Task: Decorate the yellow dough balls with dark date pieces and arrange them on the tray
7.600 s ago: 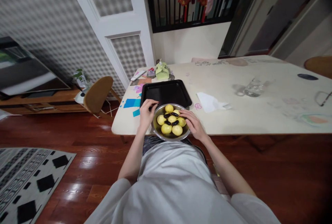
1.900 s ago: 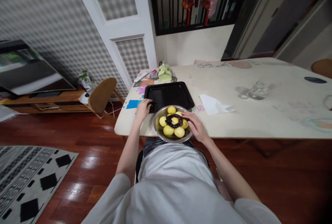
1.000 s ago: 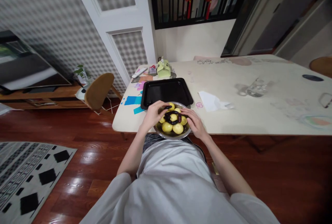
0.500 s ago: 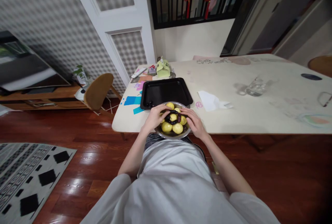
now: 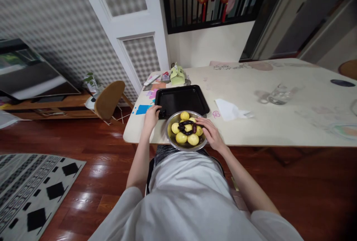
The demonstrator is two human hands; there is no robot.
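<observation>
A round metal bowl (image 5: 170, 137) sits at the table's front edge in front of my body. Inside are several yellow round fruits (image 5: 181, 137), with small dark, glossy, elongated pieces (image 5: 187, 132) laid in a ring on top. My right hand (image 5: 211, 132) reaches over the bowl's right side, its fingers stretched out beside a reddish-dark piece. At the front left corner of a black rectangular tray (image 5: 182, 99) is my left hand (image 5: 152, 118). Its thumb and index finger look apart, close to a few dark pieces (image 5: 163, 112) in that corner.
On the white table (image 5: 240, 133), a crumpled white paper (image 5: 227, 109) lies right of the tray, and a clear glass (image 5: 279, 95) is farther right. A green tissue box (image 5: 177, 75) and a white remote (image 5: 152, 80) are behind the tray. A wooden chair (image 5: 109, 100) stands left.
My left hand has gone from the bowl's left side out to the tray's front left corner, uncovering the left part of the bowl. My right hand remains at the bowl's right side.
</observation>
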